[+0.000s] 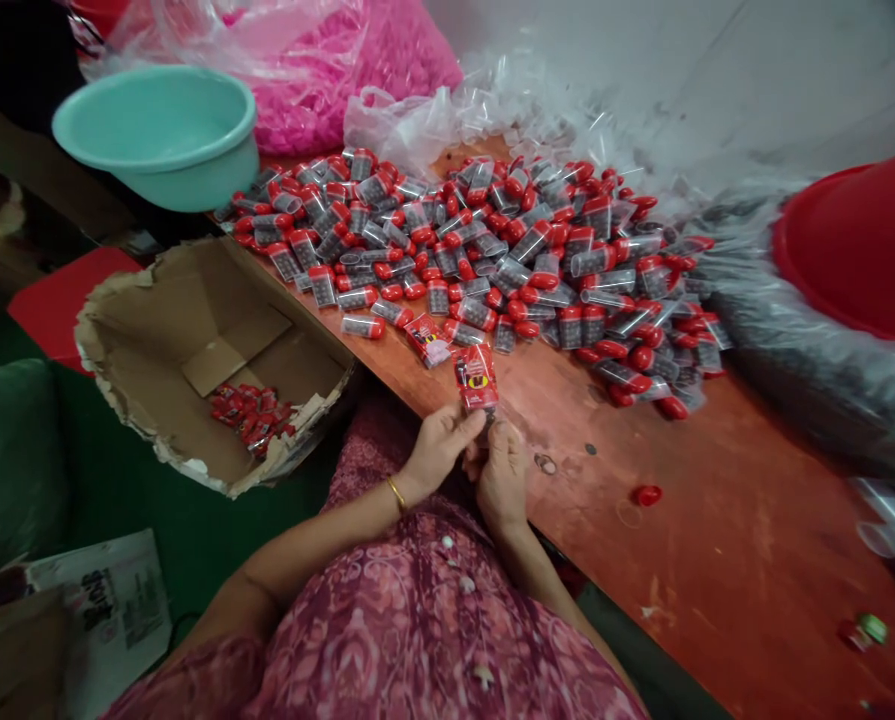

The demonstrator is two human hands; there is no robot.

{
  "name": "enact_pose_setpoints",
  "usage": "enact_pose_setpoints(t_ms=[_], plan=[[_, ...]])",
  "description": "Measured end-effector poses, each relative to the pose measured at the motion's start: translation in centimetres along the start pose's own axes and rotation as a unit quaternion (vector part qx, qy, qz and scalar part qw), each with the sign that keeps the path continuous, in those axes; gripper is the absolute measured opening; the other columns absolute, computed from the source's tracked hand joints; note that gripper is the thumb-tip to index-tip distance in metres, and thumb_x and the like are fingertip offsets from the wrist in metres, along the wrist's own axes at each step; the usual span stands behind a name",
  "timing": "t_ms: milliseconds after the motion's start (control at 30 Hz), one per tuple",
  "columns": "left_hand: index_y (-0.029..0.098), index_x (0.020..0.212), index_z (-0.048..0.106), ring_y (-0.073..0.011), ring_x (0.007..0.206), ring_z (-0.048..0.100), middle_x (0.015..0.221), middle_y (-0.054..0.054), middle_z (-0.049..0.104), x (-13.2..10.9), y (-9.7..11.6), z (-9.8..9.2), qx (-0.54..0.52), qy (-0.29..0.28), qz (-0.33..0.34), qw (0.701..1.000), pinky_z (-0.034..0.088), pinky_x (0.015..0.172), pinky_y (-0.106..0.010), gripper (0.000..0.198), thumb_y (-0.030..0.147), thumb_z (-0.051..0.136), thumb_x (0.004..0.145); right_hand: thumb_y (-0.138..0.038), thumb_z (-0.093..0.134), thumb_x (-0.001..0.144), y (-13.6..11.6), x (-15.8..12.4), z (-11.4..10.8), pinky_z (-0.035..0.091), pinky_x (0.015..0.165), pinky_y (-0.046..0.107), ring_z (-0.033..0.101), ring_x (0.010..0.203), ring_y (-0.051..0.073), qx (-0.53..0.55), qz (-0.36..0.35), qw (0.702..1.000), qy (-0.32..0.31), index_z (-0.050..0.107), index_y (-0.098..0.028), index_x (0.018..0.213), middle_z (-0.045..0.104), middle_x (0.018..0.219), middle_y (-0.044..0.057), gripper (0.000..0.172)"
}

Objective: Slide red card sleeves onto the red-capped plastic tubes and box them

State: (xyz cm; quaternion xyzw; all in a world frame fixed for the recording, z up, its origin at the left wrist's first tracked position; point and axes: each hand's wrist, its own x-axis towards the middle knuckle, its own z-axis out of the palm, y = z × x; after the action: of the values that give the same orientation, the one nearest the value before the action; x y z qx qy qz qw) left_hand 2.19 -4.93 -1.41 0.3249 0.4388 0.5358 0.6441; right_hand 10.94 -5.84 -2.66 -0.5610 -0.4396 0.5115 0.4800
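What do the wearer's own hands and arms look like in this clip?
Both the left hand and right hand are ungloved. A thin gold-coloured bangle circles the left wrist. The left sleeve is maroon-pink and patterned.

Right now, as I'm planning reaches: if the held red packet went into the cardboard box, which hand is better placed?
Probably the left hand: it grips the red packet and is nearer the cardboard box, while the right hand sits farther from it.
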Motion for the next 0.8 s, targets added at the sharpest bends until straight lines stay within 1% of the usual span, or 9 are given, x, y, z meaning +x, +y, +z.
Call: enact_pose_setpoints(t_ms=[33, 100, 233, 300, 400, 533, 600, 700, 800], plan=[[0.018, 0.074, 0.054, -0.0092, 0.032, 0.045, 0.043, 0.005, 0.050, 0.4, 0.2, -0.1, -0.020, -0.007, -0.024, 0.999, 0.036, 0.034, -0.020, 0.044, 0.062, 0.056, 0.072, -0.063, 0.041, 0.083, 0.0, -0.1, 0.0, 0.025, 0.035, 0.026, 0.033, 0.037, 0.010, 0.009, 0.019, 1.000, -0.023, 0.045, -0.023, 0.061, 0.042, 0.047, -0.005, 0.046], [0.018, 0.071, 0.052, -0.0101, 0.028, 0.044, 0.040, 0.005, 0.049, 0.9, 0.4, -0.2, -0.036, -0.010, -0.060, 0.998, 0.034, 0.031, -0.021, 0.047, 0.065, 0.055, 0.070, -0.063, 0.040, 0.083, -0.1, -0.5, 0.1, 0.024, 0.034, 0.027, 0.033, 0.035, 0.011, 0.013, 0.035, 0.999, -0.037, 0.047, -0.023, 0.063, 0.043, 0.046, -0.004, 0.046], [0.017, 0.069, 0.052, -0.0096, 0.026, 0.041, 0.034, 0.006, 0.045, 0.7, 0.0, 0.2, -0.033, -0.013, -0.094, 0.995, 0.032, 0.029, -0.020, 0.047, 0.064, 0.060, 0.066, -0.062, 0.041, 0.084, -0.7, -0.9, 0.0, 0.023, 0.034, 0.026, 0.034, 0.034, 0.010, -0.031, 0.010, 0.999, -0.001, 0.043, -0.023, 0.058, 0.040, 0.042, -0.005, 0.047], [0.017, 0.071, 0.054, -0.0084, 0.025, 0.040, 0.035, 0.007, 0.044, 0.4, -0.2, 0.3, -0.039, -0.018, -0.096, 0.994, 0.032, 0.029, -0.019, 0.047, 0.062, 0.062, 0.065, -0.061, 0.041, 0.084, -0.8, -0.9, -0.2, 0.025, 0.034, 0.025, 0.036, 0.034, 0.009, -0.047, 0.002, 0.999, -0.001, 0.042, -0.022, 0.058, 0.041, 0.043, -0.005, 0.047], [0.015, 0.077, 0.056, -0.0082, 0.027, 0.043, 0.038, 0.007, 0.047, 0.2, 0.3, 0.0, -0.032, -0.029, -0.110, 0.993, 0.033, 0.030, -0.018, 0.045, 0.059, 0.062, 0.068, -0.061, 0.040, 0.085, -1.0, -0.8, -0.2, 0.028, 0.034, 0.024, 0.039, 0.035, 0.009, -0.052, 0.018, 0.998, -0.039, 0.044, -0.021, 0.060, 0.045, 0.045, -0.004, 0.047], [0.012, 0.079, 0.059, -0.0067, 0.031, 0.046, 0.041, 0.006, 0.049, 0.4, 1.4, -0.8, 0.004, -0.012, -0.131, 0.991, 0.037, 0.035, -0.017, 0.041, 0.053, 0.056, 0.076, -0.067, 0.040, 0.081, -1.7, -0.6, 0.5, 0.027, 0.034, 0.022, 0.037, 0.035, 0.007, -0.073, 0.035, 0.994, -0.075, 0.043, -0.020, 0.058, 0.044, 0.043, -0.005, 0.053], [0.012, 0.083, 0.061, -0.0061, 0.034, 0.047, 0.043, 0.006, 0.050, 0.5, 1.4, -0.9, 0.018, -0.001, -0.137, 0.990, 0.039, 0.038, -0.016, 0.042, 0.053, 0.056, 0.076, -0.068, 0.042, 0.079, -2.2, -0.5, 1.0, 0.025, 0.034, 0.021, 0.032, 0.034, 0.006, -0.048, 0.056, 0.994, -0.075, 0.040, -0.020, 0.058, 0.038, 0.041, -0.008, 0.052], [0.011, 0.084, 0.063, -0.0060, 0.038, 0.048, 0.045, 0.005, 0.051, 0.5, 1.1, -1.0, 0.019, -0.006, -0.162, 0.987, 0.040, 0.040, -0.016, 0.045, 0.055, 0.058, 0.073, -0.067, 0.050, 0.075, -2.7, -0.1, 1.5, 0.023, 0.033, 0.019, 0.026, 0.033, 0.004, 0.014, 0.105, 0.992, -0.064, 0.039, -0.020, 0.060, 0.031, 0.040, -0.011, 0.050], [0.011, 0.083, 0.064, -0.0057, 0.036, 0.046, 0.046, 0.004, 0.051, 0.7, 1.0, -1.3, -0.003, -0.024, -0.208, 0.978, 0.039, 0.039, -0.016, 0.048, 0.058, 0.060, 0.071, -0.067, 0.055, 0.072, -2.5, 0.0, 1.5, 0.024, 0.033, 0.018, 0.029, 0.034, 0.004, 0.026, 0.121, 0.990, -0.063, 0.042, -0.019, 0.061, 0.034, 0.042, -0.010, 0.051]])
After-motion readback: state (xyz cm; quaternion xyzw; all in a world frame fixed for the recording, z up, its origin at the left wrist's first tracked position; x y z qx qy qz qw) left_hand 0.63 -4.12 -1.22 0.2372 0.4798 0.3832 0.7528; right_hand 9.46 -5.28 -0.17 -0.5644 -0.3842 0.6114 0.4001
